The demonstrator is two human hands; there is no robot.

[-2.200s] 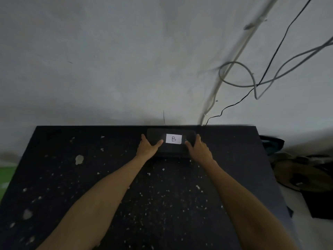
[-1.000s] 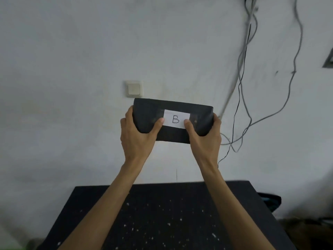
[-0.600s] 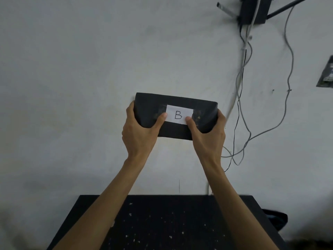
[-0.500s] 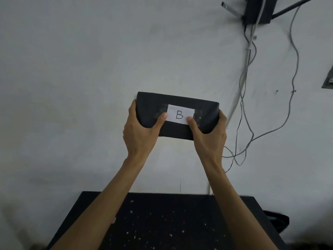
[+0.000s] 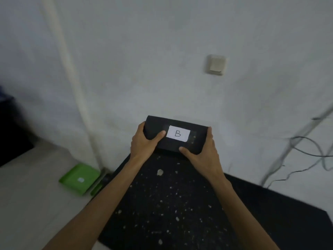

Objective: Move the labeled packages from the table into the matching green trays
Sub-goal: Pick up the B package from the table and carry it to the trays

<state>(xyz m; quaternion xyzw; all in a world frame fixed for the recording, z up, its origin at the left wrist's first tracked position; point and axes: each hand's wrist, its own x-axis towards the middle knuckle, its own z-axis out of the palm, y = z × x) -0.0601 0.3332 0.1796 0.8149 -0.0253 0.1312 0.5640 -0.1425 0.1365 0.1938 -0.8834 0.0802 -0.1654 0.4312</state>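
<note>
Forearms reach up from the bottom edge over the speckled black table point(image 5: 180, 204). Centre frame, the left hand point(image 5: 144, 143) and right hand point(image 5: 203, 152) clamp the ends of the black package point(image 5: 158, 126), thumbs on top, lifted clear above the table's far edge. White label point(image 5: 178, 133) reads B. Lower left, a green tray point(image 5: 79, 173) sits on the floor. Higher, a wall switch point(image 5: 216, 64).

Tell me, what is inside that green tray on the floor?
The green tray holds only a small pale label, too blurred to read; no package lies in it. A second green edge beside it is mostly hidden by the table.
</note>
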